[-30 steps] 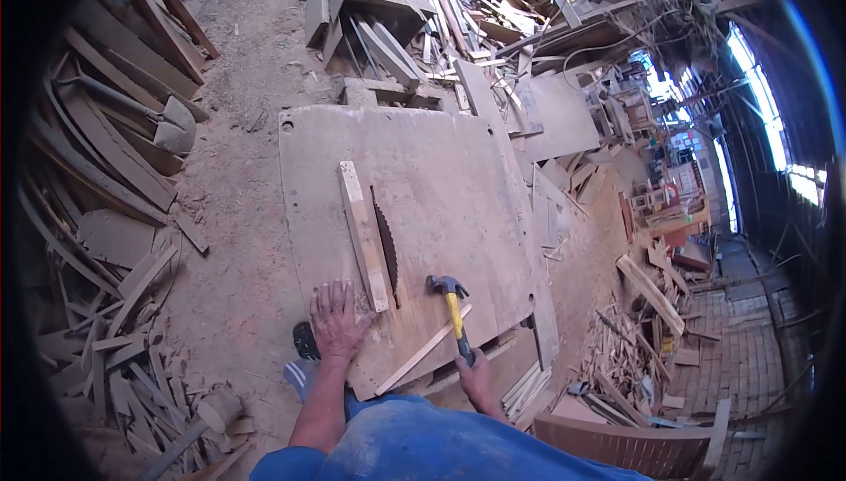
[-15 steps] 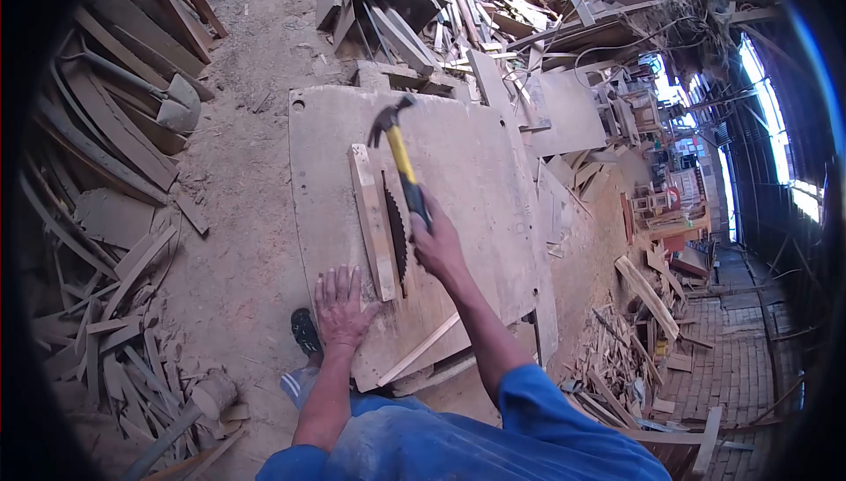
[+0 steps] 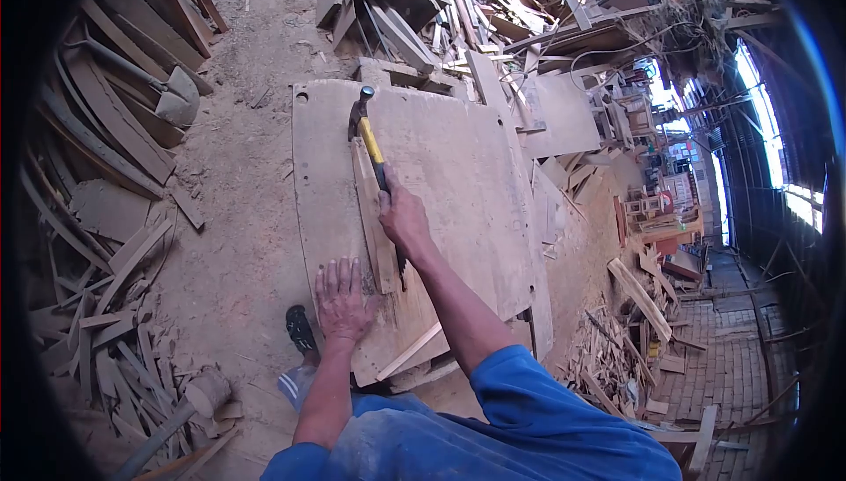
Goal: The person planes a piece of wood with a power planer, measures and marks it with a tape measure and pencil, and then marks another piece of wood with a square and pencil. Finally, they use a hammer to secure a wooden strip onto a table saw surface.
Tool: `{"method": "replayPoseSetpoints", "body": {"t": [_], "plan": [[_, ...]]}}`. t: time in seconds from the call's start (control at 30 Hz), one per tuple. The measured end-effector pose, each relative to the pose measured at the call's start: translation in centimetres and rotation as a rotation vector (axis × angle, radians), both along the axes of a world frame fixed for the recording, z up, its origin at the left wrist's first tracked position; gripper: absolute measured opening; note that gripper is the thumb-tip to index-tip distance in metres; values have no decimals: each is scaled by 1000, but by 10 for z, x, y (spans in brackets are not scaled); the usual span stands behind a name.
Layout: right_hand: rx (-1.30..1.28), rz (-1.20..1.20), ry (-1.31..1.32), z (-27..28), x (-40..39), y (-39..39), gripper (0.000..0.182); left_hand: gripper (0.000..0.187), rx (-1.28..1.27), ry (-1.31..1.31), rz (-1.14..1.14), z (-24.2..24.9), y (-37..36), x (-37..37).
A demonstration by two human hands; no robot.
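Note:
My right hand (image 3: 405, 221) is wrapped round the dark grip of a claw hammer (image 3: 369, 137) with a yellow handle. The hammer's head is right at the far end of a narrow wooden fence strip (image 3: 377, 247) on the saw table (image 3: 467, 181). Beside the strip, a toothed circular saw blade (image 3: 402, 271) pokes through a slot; my right hand and forearm cover most of it. My left hand (image 3: 342, 305) lies flat on the tabletop, fingers spread, close to the near end of the strip and holding nothing.
A thin loose batten (image 3: 410, 351) lies across the table's near edge. Curved boards and a shovel (image 3: 178, 97) line the left side, with a wooden mallet (image 3: 208, 393) below. Offcuts (image 3: 617, 349) are heaped on the right, and more scrap lies beyond the table.
The hammer and my right hand have moved left, from above the blade to the strip's far end. The hammer has turned in the swing. My left hand stays flat in nearly the same spot.

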State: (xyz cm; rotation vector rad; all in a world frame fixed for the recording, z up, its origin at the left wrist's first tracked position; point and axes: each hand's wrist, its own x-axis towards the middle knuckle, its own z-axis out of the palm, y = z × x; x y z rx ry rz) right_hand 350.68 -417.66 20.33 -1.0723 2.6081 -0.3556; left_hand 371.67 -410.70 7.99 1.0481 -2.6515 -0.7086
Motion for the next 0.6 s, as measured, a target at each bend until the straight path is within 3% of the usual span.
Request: {"method": "replayPoseSetpoints", "body": {"t": [0.13,0.33,0.43,0.6], "plan": [[162,3,39,6,3,1,69,96,-37,15,0,-1,0,0],[164,3,125,-7,19,16,71,102,119,95,22,19,-8,2],[161,-8,119,-17,22,17,74,103,130,73,189,24,4,-23],[149,128,113,18,-16,3,63,102,57,105,250,8,11,-37]]}}
